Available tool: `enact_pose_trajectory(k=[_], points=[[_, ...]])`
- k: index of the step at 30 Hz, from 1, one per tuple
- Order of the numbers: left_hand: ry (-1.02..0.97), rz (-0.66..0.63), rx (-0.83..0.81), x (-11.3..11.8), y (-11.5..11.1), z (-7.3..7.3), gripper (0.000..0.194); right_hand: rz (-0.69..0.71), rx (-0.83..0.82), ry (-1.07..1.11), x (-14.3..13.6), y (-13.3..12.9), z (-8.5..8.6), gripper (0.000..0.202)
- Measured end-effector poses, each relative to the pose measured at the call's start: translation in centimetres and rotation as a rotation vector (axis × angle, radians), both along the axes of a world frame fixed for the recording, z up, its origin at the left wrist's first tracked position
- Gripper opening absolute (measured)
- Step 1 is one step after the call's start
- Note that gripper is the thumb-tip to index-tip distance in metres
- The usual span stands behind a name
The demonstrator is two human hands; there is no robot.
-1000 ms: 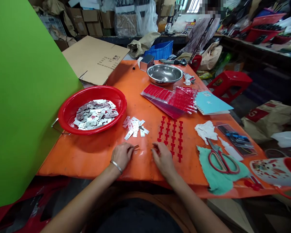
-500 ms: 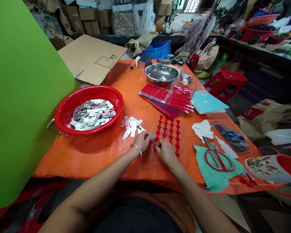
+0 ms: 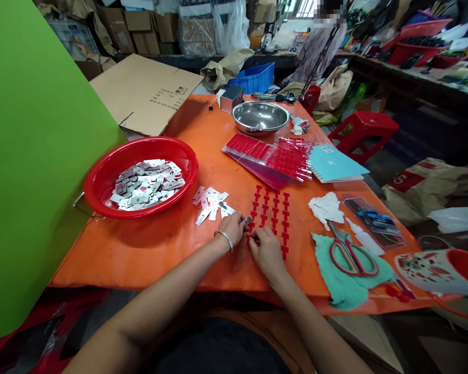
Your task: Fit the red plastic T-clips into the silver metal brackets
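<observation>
My left hand [image 3: 232,228], with a bracelet at the wrist, pinches a small metal plate [image 3: 248,219] at the left edge of the red T-shaped pieces [image 3: 275,211], which lie in rows on the orange table. Close beside it, my right hand [image 3: 265,249] has its fingertips pressed together over the lower left of those rows; whatever they hold is too small to make out. A loose pile of metal plates [image 3: 212,203] lies just left of my hands. Many more plates [image 3: 150,184] fill the bottom of a red basin [image 3: 97,200] farther left.
Behind the rows lie red sheets [image 3: 257,150], a steel bowl [image 3: 260,117] and a blue notebook [image 3: 333,163]. Scissors [image 3: 349,254] rest on a green cloth [image 3: 349,293] at right, near a patterned mug [image 3: 432,266]. A green panel [image 3: 35,156] stands left; a person is at the back.
My left hand has shifted slightly right and turned, and the metal plate in it now sits at a different angle. My right hand has moved down a little.
</observation>
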State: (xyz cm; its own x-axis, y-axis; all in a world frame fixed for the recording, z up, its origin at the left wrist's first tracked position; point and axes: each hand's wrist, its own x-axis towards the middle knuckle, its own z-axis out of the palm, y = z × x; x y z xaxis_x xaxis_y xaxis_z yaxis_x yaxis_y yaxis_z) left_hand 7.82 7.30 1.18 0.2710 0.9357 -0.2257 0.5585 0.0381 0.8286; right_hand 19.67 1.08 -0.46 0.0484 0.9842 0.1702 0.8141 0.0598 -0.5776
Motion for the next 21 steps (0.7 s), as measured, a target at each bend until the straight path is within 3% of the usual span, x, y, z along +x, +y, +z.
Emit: enact_pose_trajectory(k=[4, 8, 13, 15, 18, 21], points=[[0.022, 0.025, 0.053, 0.2, -0.5, 0.0, 0.009, 0.05, 0.066, 0.155, 0.2, -1.2, 0.4, 0.01], [-0.019, 0.054, 0.047, 0.3, -0.7, 0.1, 0.009, 0.08, 0.085, 0.31, 0.0, -3.5, 1.9, 0.005], [-0.11, 0.083, 0.008, -0.1, -0.6, 0.3, 0.01, -0.068, 0.034, 0.616, -0.3, -4.1, 3.3, 0.01], [-0.251, 0.115, -0.09, -0.8, -1.0, 0.5, 0.012, -0.13, -0.008, 0.76, -0.5, -3.3, 3.5, 0.02], [-0.622, 0.208, -0.367, -2.3, -2.2, 1.0, 0.015, -0.173, -0.024, 0.889, -1.2, -1.7, 3.6, 0.032], [-0.846, 0.259, -0.528, -3.7, -3.7, 1.6, 0.034, -0.158, -0.058, 0.95, -2.2, -0.8, 3.8, 0.036]])
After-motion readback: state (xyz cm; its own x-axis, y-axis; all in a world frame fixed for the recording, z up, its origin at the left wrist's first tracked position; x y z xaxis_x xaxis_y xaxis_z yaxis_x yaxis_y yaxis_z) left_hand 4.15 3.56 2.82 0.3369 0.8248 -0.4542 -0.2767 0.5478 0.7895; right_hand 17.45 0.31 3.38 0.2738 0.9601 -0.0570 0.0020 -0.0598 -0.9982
